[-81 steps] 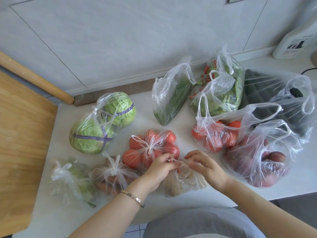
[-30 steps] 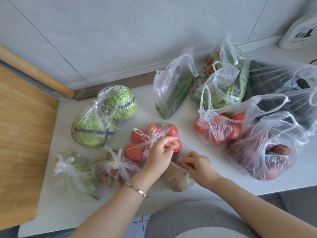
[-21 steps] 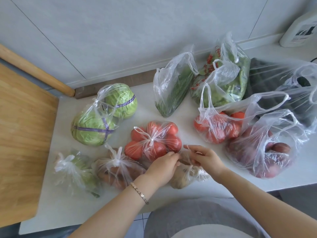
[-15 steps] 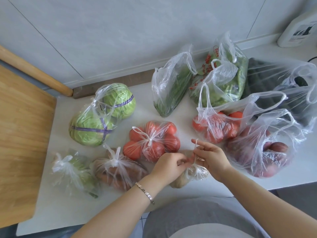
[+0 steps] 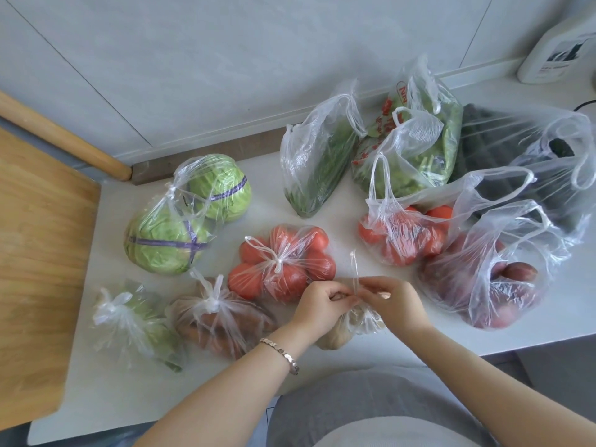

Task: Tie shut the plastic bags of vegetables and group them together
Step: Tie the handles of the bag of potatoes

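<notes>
The small bag (image 5: pixel 350 327) of pale brown vegetables sits at the counter's (image 5: pixel 106 398) front edge, just beside the tied tomato bag (image 5: pixel 283 262). The left hand (image 5: pixel 322 303) and right hand (image 5: pixel 398 303) each pinch its thin handles (image 5: pixel 355 272) above it. The film looks soft, light and slippery, so grip the twisted handles close to the knot, not the bulging body

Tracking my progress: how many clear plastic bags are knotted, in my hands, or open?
Knotted clear plastic bags: 4
Clear bag of pale brown vegetables, pinched by left hand and right hand: 1
Open clear plastic bags: 5
Total: 10
</notes>
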Demonstrator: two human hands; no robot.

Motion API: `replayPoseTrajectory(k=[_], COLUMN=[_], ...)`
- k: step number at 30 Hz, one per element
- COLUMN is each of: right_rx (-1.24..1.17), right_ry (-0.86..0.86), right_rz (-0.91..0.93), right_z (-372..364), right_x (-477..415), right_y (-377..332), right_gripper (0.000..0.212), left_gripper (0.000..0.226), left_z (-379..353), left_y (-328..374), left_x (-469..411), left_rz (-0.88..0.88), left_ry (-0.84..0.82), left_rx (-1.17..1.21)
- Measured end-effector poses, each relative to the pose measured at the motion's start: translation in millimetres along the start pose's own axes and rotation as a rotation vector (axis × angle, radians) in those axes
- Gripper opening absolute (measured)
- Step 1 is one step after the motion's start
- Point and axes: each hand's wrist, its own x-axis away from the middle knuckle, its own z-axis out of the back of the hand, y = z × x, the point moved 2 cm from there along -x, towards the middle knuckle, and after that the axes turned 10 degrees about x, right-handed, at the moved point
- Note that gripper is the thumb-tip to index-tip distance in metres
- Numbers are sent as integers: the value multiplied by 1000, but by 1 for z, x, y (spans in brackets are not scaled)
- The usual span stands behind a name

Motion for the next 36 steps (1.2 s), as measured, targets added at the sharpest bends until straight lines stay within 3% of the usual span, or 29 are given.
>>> replayPoseTrajectory(k=[4,11,17,21,25,27,30,36], right_rx=[212,-56,283,428,503,546,539,267], right_ry=[-68,-39,-67,-81,-124,-144,-178,-184], right_rz=[109,53,319,314,454,539,544,247], right_z=[-9,-14,-17,-24,-27,-26,-23,-24], right_x=[1,5,5,-6,-8,-8,-8,-11], right_y=[-3,-4,-6,-6,-12,-10,-9,-2], right_gripper=[12,14,12,19,19,28,32,20], left_gripper=[10,16,21,36,27,25,21,20], left_z=[0,22,30,26,29,30,27,20], left_y=[-4,-9,-10,6,30,40,44,20], left_x=[1,16,23,26,18,8,-4,0], left_rz=[17,-63,-108,-284,-517,-461,-277,-53], left_ry=[0,73,29,19,6,-19,-51,30], left_rx=[14,-291,-408,-588,-792,-754,-510,-233])
